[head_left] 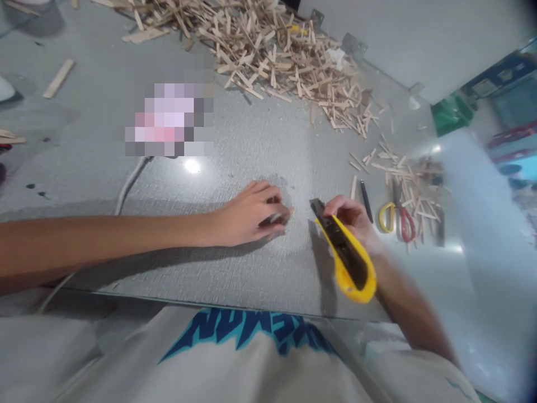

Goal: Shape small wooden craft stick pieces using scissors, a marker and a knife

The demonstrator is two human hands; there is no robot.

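Note:
My right hand [351,218] is closed around a yellow and black utility knife [348,257]. The knife slants, its blade end up and to the left, close to my left hand [255,212]. That hand rests low over the grey tabletop [251,274] with its fingers curled inward, thumb below and forefinger above. A tiny pale bit shows at its fingertips, but I cannot make out what it is. A narrow gap of tabletop separates the blade from those fingers.
A big heap of wooden sticks [268,56] spreads along the back. To the right lie scissors [396,215] with yellow and red handles, a black pen [366,201] and more sticks. A blurred-out pinkish object [168,120] with a grey cable [130,184] sits at the left.

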